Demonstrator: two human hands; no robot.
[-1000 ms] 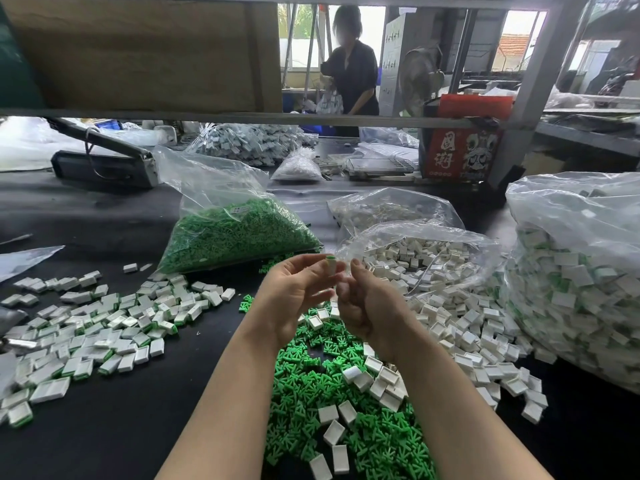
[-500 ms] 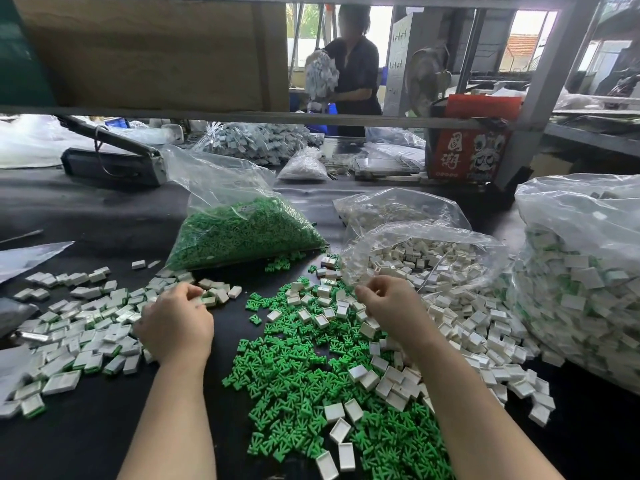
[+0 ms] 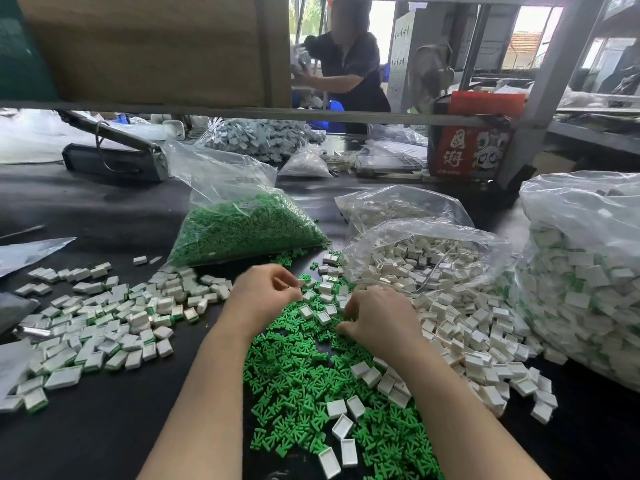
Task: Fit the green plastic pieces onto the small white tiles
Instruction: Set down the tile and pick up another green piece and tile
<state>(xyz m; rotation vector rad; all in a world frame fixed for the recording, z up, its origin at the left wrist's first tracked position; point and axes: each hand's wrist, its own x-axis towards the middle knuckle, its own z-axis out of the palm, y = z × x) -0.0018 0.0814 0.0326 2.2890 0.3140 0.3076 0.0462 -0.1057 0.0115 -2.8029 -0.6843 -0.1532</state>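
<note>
A heap of loose green plastic pieces (image 3: 294,393) lies on the black table in front of me, with small white tiles (image 3: 467,327) scattered over it and to its right. My left hand (image 3: 266,296) hovers at the heap's far left edge, fingers curled and blurred by motion. What it holds cannot be made out. My right hand (image 3: 377,320) is palm down where green pieces and white tiles meet. Its curled fingertips dip among them and hide whatever is under them. Fitted white-and-green tiles (image 3: 104,323) are spread at the left.
Behind the heap are a clear bag of green pieces (image 3: 242,230) and an open bag of white tiles (image 3: 426,261). A large bag of fitted tiles (image 3: 581,289) fills the right. A metal shelf bar (image 3: 311,116), a red box (image 3: 474,147) and a person (image 3: 349,64) are at the back.
Half a second ago my left hand was over the fitted tiles at the left; it has swung right to the green heap. My right hand has slid slightly left and nearer.
</note>
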